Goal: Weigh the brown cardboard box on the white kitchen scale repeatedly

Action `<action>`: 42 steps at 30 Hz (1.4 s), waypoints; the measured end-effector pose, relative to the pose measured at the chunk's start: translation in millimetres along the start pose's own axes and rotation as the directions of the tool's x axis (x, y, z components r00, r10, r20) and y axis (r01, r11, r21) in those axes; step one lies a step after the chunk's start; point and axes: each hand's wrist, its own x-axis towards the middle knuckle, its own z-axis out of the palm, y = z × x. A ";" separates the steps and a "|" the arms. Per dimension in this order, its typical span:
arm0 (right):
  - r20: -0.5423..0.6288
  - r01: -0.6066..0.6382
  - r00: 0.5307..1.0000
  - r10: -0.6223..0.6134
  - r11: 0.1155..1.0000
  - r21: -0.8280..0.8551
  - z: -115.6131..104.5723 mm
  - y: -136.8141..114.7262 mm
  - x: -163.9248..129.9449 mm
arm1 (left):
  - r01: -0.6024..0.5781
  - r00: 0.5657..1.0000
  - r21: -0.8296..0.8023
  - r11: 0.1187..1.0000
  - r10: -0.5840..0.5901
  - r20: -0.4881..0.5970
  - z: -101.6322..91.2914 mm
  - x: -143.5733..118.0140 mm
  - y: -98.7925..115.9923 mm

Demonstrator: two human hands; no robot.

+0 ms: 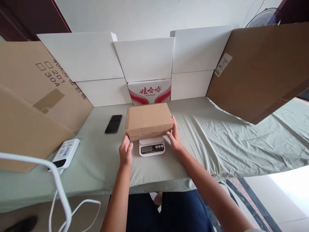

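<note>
A closed brown cardboard box (149, 117) is at the middle of the cloth-covered table, over a small white digital kitchen scale (152, 149). The scale's display and buttons face me, while the box hides most of its platform. My left hand (126, 149) grips the box's near left corner, its fingers partly hidden behind the side. At the near right corner my right hand (175, 135) is closed on the box, with the thumb on the front face. Whether the box rests fully on the scale or is held slightly above it, I cannot tell.
A black phone (113, 124) lies to the left. Beyond it is a white power bank (65, 154) with a white cable (58, 180). White boxes (145, 61) and a red-printed carton (149, 91) line the back. Large cardboard sheets (260, 71) stand at both sides.
</note>
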 end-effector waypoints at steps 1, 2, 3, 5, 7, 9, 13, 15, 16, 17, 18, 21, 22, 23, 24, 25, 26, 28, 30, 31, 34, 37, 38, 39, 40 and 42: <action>-0.001 -0.001 1.000 0.001 1.000 -0.007 0.3 -0.2 -0.4 | 0.006 1.000 0.008 1.000 -0.006 -0.011 -1.2 -1.1 -1.4; -0.003 -0.006 1.000 0.006 1.000 -0.013 0.7 -0.4 -0.4 | 0.010 1.000 0.016 1.000 -0.010 -0.019 -2.1 -1.6 -2.7; -0.007 -0.013 1.000 0.013 1.000 -0.018 1.1 -0.5 -0.2 | 0.013 1.000 0.023 1.000 -0.012 -0.025 -2.7 -2.0 -3.9; -0.019 -0.030 0.999 0.029 0.999 -0.025 1.7 -0.9 0.3 | 0.016 0.999 0.036 0.999 -0.015 -0.035 -3.3 -2.3 -5.6; -0.030 -0.041 0.999 0.040 0.999 -0.026 2.0 -1.3 0.2 | 0.018 0.999 0.043 0.999 -0.016 -0.042 -3.4 -2.7 -6.2; -0.037 -0.041 0.998 0.041 0.999 -0.018 2.1 -1.8 -0.5 | 0.018 0.999 0.040 0.999 -0.016 -0.044 -3.4 -3.2 -6.1; -0.050 -0.045 0.998 0.045 0.999 -0.010 2.2 -3.2 -1.9 | 0.014 0.998 0.045 0.999 -0.011 -0.061 -3.8 -4.9 -5.5; -0.055 -0.050 0.997 0.049 0.999 -0.014 2.4 -3.7 -2.4 | 0.019 0.997 0.059 0.998 -0.015 -0.069 -4.4 -6.3 -5.7; -0.057 -0.051 0.997 0.050 0.999 -0.015 2.6 -3.9 -2.6 | 0.022 0.997 0.064 0.998 -0.018 -0.072 -4.7 -7.1 -6.0; -0.058 -0.053 0.997 0.052 0.999 -0.014 2.8 -4.0 -2.9 | 0.025 0.997 0.066 0.998 -0.020 -0.073 -5.2 -7.9 -6.3; -0.059 -0.054 0.997 0.053 0.998 -0.012 3.1 -4.2 -3.2 | 0.026 0.997 0.066 0.998 -0.021 -0.078 -5.6 -8.7 -6.6; -0.065 -0.055 0.996 0.055 0.998 0.002 3.8 -4.8 -4.1 | 0.019 0.996 0.062 0.998 -0.014 -0.089 -6.4 -10.3 -7.2; -0.068 -0.053 0.996 0.053 0.999 0.004 3.9 -5.0 -4.3 | 0.017 0.996 0.065 0.998 -0.011 -0.090 -6.4 -10.5 -7.3; -0.070 -0.050 0.996 0.050 0.999 0.002 4.0 -5.3 -4.5 | 0.016 0.996 0.071 0.997 -0.009 -0.089 -6.4 -10.6 -7.3; -0.072 -0.047 0.996 0.047 0.999 -0.004 4.1 -5.5 -4.5 | 0.016 0.996 0.078 0.997 -0.009 -0.086 -6.3 -10.6 -7.3; -0.073 -0.044 0.996 0.043 0.999 -0.013 4.2 -5.7 -4.5 | 0.018 0.996 0.086 0.996 -0.011 -0.085 -6.2 -10.5 -7.2; -0.073 -0.039 0.997 0.038 0.999 -0.023 4.2 -5.7 -4.3 | 0.020 0.996 0.091 0.996 -0.012 -0.085 -6.1 -10.4 -7.2; -0.074 -0.025 0.997 0.022 0.999 -0.042 4.2 -5.2 -4.0 | 0.024 0.996 0.093 0.995 -0.015 -0.090 -6.0 -10.2 -7.3; -0.081 -0.012 0.997 0.007 0.998 -0.064 3.9 -4.0 -3.7 | 0.023 0.996 0.088 0.996 -0.015 -0.092 -6.1 -10.0 -7.5; -0.089 -0.009 0.996 0.002 0.997 -0.074 3.7 -3.3 -3.6 | 0.021 0.996 0.084 0.996 -0.014 -0.089 -6.1 -9.9 -7.6; -0.127 -0.013 0.992 0.001 0.996 -0.088 2.5 -1.8 -3.1 | 0.010 0.996 0.066 0.998 -0.004 -0.088 -5.9 -9.4 -7.2; -0.154 -0.016 0.988 0.006 0.998 -0.064 1.3 -1.9 -2.2 | 0.003 0.995 0.049 0.999 0.002 -0.102 -4.8 -8.8 -5.5; -0.158 -0.015 0.987 0.006 0.998 -0.054 1.0 -2.2 -1.9 | 0.004 0.994 0.042 0.999 0.001 -0.107 -4.4 -8.7 -4.8; -0.160 -0.015 0.987 0.007 0.999 -0.048 0.8 -2.6 -1.6 | 0.006 0.994 0.035 0.999 -0.002 -0.112 -3.9 -8.6 -4.1; -0.160 -0.016 0.987 0.008 0.999 -0.047 0.6 -2.9 -1.4 | 0.009 0.993 0.028 1.000 -0.006 -0.114 -3.6 -8.5 -3.5; -0.161 -0.021 0.987 0.012 0.998 -0.055 0.5 -3.6 -0.9 | 0.017 0.993 0.021 1.000 -0.014 -0.118 -3.0 -8.4 -2.6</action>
